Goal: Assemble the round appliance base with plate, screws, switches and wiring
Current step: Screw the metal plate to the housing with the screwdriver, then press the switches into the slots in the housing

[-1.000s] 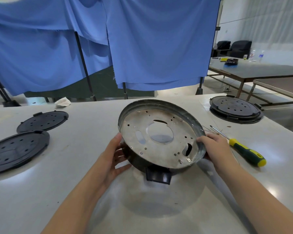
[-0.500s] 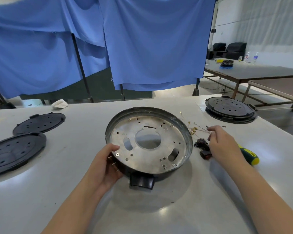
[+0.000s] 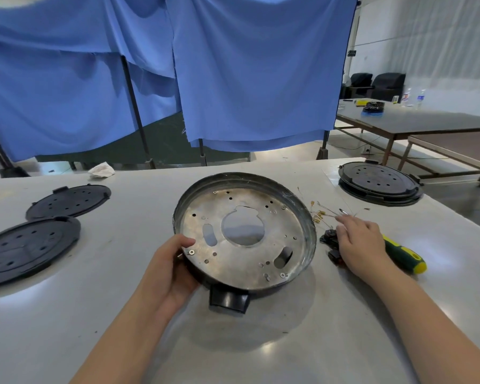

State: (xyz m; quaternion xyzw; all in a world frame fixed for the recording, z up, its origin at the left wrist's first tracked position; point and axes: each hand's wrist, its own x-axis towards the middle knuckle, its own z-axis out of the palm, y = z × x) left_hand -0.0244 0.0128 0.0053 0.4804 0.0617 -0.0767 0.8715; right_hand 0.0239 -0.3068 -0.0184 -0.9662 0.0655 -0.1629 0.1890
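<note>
Table (image 3: 67, 328): pale grey work surface, carrying every part within arm's reach, base at centre, loose parts to the right.

Curtains (image 3: 261, 79): blue cloth on dark stands behind the table, apparently screening off the work area.

Round base (image 3: 245, 234): dark-walled pan at table centre, tilted up at the near-left edge toward the camera, likely to show the inside for fitting.

Plate (image 3: 277, 231): bare metal disc seated inside the base, large centre hole and many small ones; a few screw heads visible near the rim.

Black covers (image 3: 25, 248): perforated discs on the left, one overlapping the other; a further stack at far right (image 3: 380, 184); set well apart from the base, probably awaiting a later step.

Left hand (image 3: 172, 270): clamped on the base's near-left rim, thumb over the edge onto the plate, fingers beneath, steadying and tipping it.

Right hand (image 3: 358, 245): palm down just beside the base, fingers lightly curled over the loose parts; whether anything is pinched cannot be told.

Screwdriver (image 3: 405, 256): green-and-yellow handle lying partly under the right wrist, kept close for the screws.

Switches (image 3: 329, 238): small black parts between base and right hand, touching the fingertips.

Wiring (image 3: 322, 214): thin leads with brass-coloured terminals, fanned out beyond the fingers.

Writing: none legible on any part.
</note>
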